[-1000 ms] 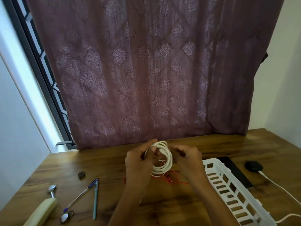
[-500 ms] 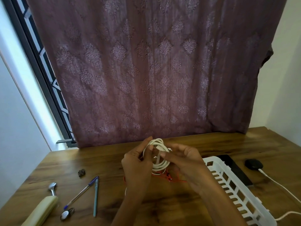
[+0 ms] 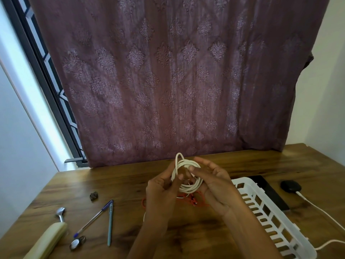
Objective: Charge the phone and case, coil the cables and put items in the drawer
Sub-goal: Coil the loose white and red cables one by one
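**Item:** white cable coil, several loops, held just above the wooden table, between both hands.

**Handling (judged):** light; limp yet springy; smooth sheath; the loops are likely to spring apart unless pinched across all strands at 1 side.

**Left hand:** fingers curled, pinching the coil's left side.

**Right hand:** thumb laid over the upper loops; the coil's right side rests against the palm; other fingers half extended.

**Hidden or unclear:** both cable ends and plugs, behind the fingers; a red wire on the table under the hands, mostly covered; 1 strand arches above the coil, and it cannot be told whether it is a loop or a free end.
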The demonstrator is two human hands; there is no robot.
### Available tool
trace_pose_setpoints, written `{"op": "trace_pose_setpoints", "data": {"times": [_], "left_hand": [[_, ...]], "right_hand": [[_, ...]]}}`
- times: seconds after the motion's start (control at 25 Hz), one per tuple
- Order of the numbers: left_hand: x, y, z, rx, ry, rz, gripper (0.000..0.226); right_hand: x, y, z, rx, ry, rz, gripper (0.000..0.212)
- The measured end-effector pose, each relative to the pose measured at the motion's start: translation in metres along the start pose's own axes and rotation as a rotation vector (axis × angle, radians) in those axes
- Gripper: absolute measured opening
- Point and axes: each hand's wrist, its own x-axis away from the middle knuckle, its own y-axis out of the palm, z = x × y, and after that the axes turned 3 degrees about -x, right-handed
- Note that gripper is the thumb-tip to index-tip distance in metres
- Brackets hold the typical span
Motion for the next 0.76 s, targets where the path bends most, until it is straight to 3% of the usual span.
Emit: {"op": "trace_pose_setpoints", "data": {"times": [0.28,0.56,0.76], "left_hand": [[-0.003,-0.001,0.002,0.091,-0.033,0.066,0.037],[-0.014,-0.006,0.008,0.137,-0.133,-0.017,0.028],[-0.014,-0.001,0.015,0.224,-0.186,0.015,0.026]], "right_hand": [[-0.001,0.0,-0.001,0.338,-0.065,0.036,0.021],[0.001,-0.004,-0.003,0.431,-0.116,-0.048,0.021],[-0.005,-0.009,-0.002,0.446,-0.257,-0.045,0.034]]}}
